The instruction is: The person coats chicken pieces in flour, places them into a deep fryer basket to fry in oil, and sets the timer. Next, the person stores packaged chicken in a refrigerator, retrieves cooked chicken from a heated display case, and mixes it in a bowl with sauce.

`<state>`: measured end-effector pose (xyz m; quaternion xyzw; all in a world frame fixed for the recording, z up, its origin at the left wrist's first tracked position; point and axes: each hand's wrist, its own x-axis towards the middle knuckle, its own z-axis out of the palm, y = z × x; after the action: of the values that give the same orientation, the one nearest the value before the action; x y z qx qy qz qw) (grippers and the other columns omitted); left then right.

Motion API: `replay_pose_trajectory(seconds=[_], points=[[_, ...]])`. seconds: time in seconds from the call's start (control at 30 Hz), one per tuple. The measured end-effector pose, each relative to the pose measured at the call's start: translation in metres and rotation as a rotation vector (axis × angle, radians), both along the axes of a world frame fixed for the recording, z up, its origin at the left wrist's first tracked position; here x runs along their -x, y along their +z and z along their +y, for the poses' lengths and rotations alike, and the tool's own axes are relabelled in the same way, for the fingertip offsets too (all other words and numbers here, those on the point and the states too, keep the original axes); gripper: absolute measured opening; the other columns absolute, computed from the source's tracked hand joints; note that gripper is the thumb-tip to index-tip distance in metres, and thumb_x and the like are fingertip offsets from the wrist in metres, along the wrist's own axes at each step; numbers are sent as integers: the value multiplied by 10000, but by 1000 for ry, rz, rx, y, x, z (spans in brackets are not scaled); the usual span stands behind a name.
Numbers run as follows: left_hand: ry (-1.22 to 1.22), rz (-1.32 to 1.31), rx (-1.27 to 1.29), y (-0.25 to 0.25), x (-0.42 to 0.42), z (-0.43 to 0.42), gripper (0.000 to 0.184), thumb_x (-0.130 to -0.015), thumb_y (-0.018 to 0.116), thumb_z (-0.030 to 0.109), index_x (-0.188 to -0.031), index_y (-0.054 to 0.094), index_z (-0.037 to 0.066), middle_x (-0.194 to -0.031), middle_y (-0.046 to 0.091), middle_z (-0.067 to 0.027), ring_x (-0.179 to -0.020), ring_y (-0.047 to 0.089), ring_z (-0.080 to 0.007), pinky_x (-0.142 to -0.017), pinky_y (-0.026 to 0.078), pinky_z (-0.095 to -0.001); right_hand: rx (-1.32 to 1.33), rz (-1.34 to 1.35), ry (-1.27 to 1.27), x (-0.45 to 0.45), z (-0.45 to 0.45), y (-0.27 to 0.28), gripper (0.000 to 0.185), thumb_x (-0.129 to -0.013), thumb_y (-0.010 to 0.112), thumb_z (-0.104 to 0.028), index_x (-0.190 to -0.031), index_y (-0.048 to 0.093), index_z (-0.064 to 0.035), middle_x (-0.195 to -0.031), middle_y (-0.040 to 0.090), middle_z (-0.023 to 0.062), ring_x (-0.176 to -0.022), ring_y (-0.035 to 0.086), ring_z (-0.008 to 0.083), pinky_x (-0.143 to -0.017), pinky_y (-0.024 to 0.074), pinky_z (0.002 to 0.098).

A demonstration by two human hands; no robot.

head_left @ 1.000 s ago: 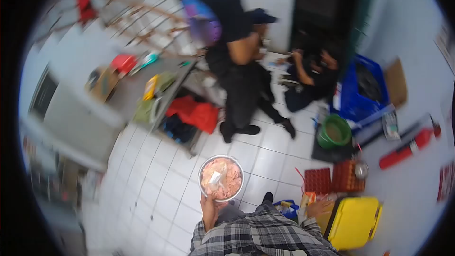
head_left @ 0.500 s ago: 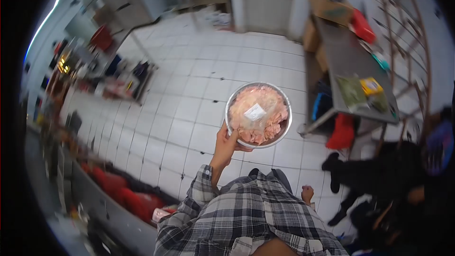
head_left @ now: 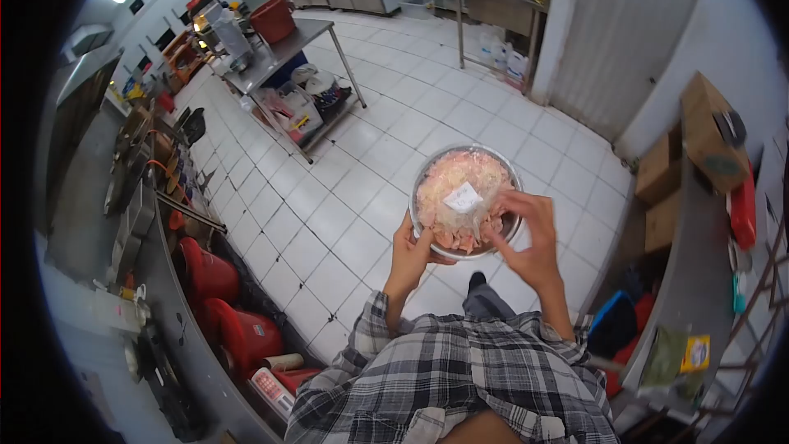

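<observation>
White tiles [head_left: 382, 148] stretch beneath the bowl [head_left: 511, 224] toward a steel sink [head_left: 493, 10].

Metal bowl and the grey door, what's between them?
In the head view, a stretch of white floor tiles lies between the metal bowl and the grey door.

A round, shiny metal bowl [head_left: 511, 227], tilted toward the camera, sits in the left hand [head_left: 407, 256] above the floor, mostly filled with pale pink raw meat pieces [head_left: 465, 241]; clear, wrinkled plastic [head_left: 466, 171] covers much of the meat, and a white label [head_left: 463, 196] lies slanted near the middle
</observation>
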<state>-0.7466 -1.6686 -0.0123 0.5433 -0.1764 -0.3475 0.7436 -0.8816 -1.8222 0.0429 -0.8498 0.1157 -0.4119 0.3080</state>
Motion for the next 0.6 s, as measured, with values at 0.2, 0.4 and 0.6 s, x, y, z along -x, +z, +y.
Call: replay_pose_trajectory(seconds=[0.2, 0.4, 0.6], points=[[224, 32, -36, 9, -101, -81, 480, -889, 413, 24, -1356, 302, 15, -1125, 554, -220, -751, 675, -302, -547, 619, -370, 185, 90, 283, -158, -99, -7, 252, -596, 700, -17, -831, 615, -47, -898, 574, 61, -883, 527, 258, -760, 454, 366], [430, 46, -55, -16, -229, -159, 462, -895, 418, 36, -1343, 309, 18, -1089, 568, -223, -714, 677, -311, -550, 620, -367, 174, -60, 509, -309, -187, -34, 152, -647, 682, 35, -768, 598, -6, -808, 549, 74, -739, 540, 241, -642, 462, 342], [474, 80, -68, -21, -397, -262, 441, -901, 427, 59, -1328, 331, 9, -1043, 597, -205, -737, 678, -308, -558, 621, -359, 225, 26, 560, -469, -283, -29, 159, -673, 687, 52, -803, 603, 13, -792, 521, 83, -731, 545, 239, -616, 464, 340]])
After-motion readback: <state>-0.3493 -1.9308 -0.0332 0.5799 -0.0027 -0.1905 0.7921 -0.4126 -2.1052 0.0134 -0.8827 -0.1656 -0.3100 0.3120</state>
